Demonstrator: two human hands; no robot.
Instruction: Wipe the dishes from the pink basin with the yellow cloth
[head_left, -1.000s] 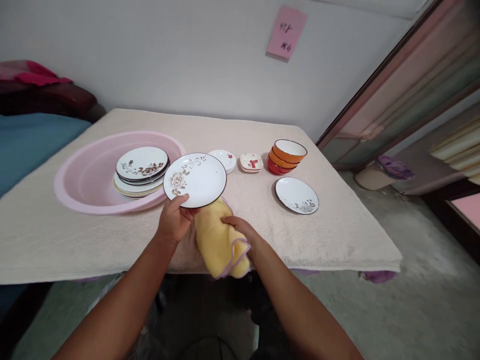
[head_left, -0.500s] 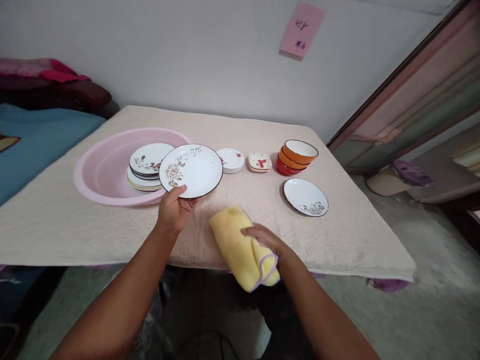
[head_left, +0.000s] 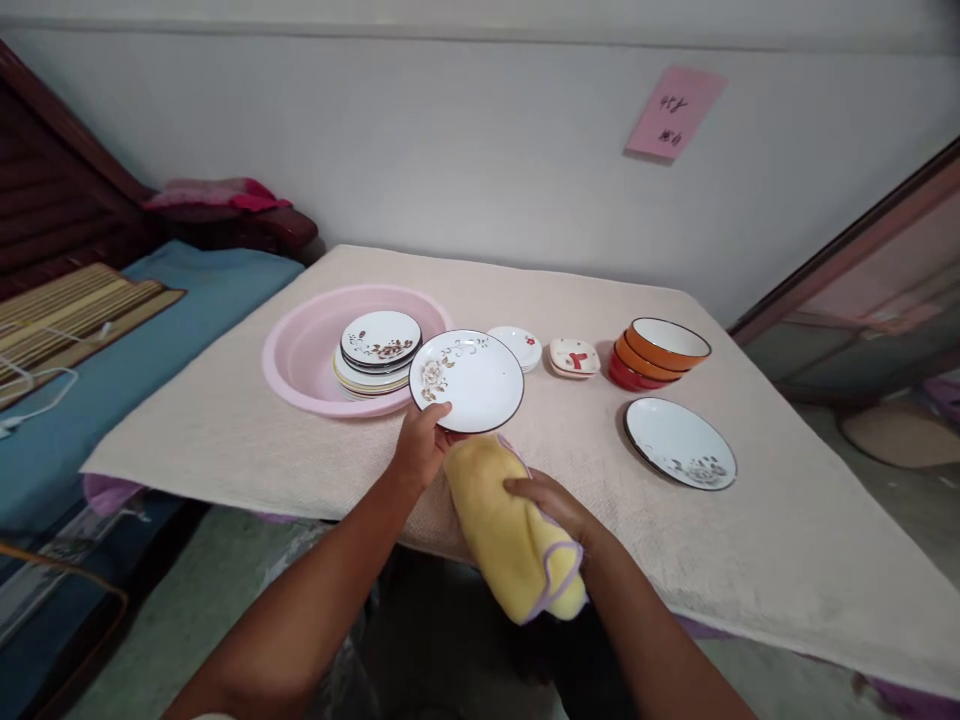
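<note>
A white plate [head_left: 480,385] with a dark rim and brown flowers is gripped at its near edge by my left hand [head_left: 421,442], thumb on top. My right hand [head_left: 551,502] is closed on a yellow cloth [head_left: 499,530] with a purple border. The cloth's upper end is right by the plate's lower edge and my left fingers; whether it touches them I cannot tell. Behind the plate, on the left, a pink basin [head_left: 300,390] holds a stack of plates [head_left: 381,338], the top one flowered. Dark-rimmed plates [head_left: 681,443] lie to the right of the cloth.
Small white plates [head_left: 517,345], square red-and-white dishes [head_left: 574,357] and stacked orange and red bowls [head_left: 660,352] stand along the far part of the cloth-covered table [head_left: 247,460]. A pink note [head_left: 675,112] hangs on the wall. A blue-covered bed [head_left: 210,280] is at the left.
The view has swung left, so things appear farther right. My right hand has brought the yellow cloth closer to the plate. My left hand still holds the plate.
</note>
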